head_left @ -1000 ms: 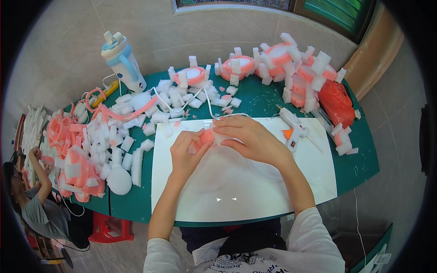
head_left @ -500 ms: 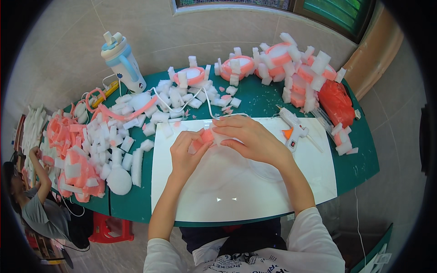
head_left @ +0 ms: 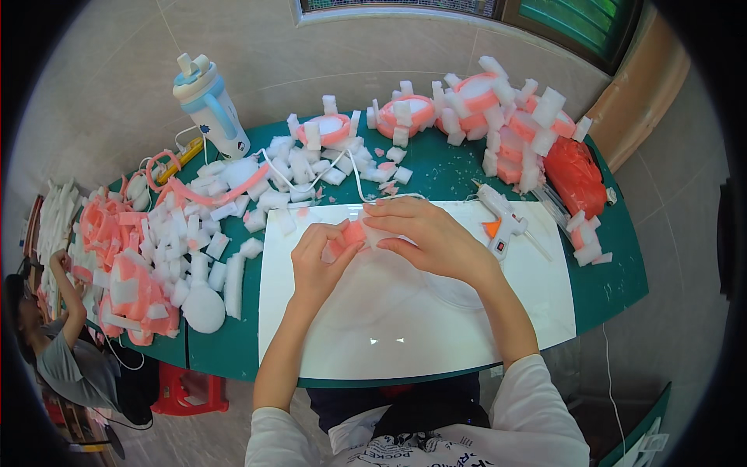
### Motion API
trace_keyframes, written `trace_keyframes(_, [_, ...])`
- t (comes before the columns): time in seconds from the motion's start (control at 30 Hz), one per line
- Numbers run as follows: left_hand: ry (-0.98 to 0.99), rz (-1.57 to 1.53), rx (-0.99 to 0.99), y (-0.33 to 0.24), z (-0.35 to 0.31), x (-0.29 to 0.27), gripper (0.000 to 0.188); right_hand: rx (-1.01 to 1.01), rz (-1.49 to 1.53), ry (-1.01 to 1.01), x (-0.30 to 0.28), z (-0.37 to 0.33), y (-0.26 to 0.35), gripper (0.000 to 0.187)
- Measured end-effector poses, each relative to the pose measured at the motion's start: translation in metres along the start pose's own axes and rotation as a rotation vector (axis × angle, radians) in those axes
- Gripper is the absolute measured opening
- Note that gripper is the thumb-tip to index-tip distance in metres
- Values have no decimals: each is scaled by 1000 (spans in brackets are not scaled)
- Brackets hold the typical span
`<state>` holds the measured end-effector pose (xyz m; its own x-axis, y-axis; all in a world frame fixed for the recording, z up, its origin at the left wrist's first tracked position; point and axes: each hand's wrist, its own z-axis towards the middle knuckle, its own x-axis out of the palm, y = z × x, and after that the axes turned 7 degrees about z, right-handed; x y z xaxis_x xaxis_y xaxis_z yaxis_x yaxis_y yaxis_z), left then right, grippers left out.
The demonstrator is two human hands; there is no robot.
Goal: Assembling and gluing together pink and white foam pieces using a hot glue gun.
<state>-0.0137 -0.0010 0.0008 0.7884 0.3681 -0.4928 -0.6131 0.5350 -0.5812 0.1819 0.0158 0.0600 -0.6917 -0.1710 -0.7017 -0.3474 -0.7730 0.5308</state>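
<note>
Both my hands meet over the far part of a glossy white board [head_left: 342, 335]. Between them is a small pink and white foam piece [head_left: 355, 232], mostly covered by my fingers. My left hand [head_left: 317, 253] pinches its pink side with thumb and fingertips. Curved over the white side, my right hand [head_left: 424, 237] presses against the piece from the right. A white hot glue gun [head_left: 502, 218] with an orange trigger lies on the board, right of my right hand.
White foam blocks [head_left: 296, 167] and pink foam strips [head_left: 117, 226] pile up at the left. Assembled pink-and-white foam rings [head_left: 405, 115] line the far edge, near a red plastic bag [head_left: 574, 175]. A tall bottle [head_left: 214, 109] stands far left. Another person [head_left: 74, 358] sits beyond the left end.
</note>
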Motion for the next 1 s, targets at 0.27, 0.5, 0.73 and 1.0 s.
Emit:
trace_keyframes(0.27, [6, -8, -7, 1, -1, 0, 28, -3, -2, -3, 0, 0, 0, 27])
trace_keyframes(0.5, [-34, -10, 41, 2, 1, 2, 29, 1, -5, 5, 0, 0, 0, 27])
trace_keyframes(0.73, [2, 0, 21, 1, 0, 0, 28, 12, -2, 7, 0, 0, -1, 27])
trace_keyframes(1.0, [-1, -2, 6, 0, 0, 0, 27, 20, -1, 11, 0, 0, 0, 27])
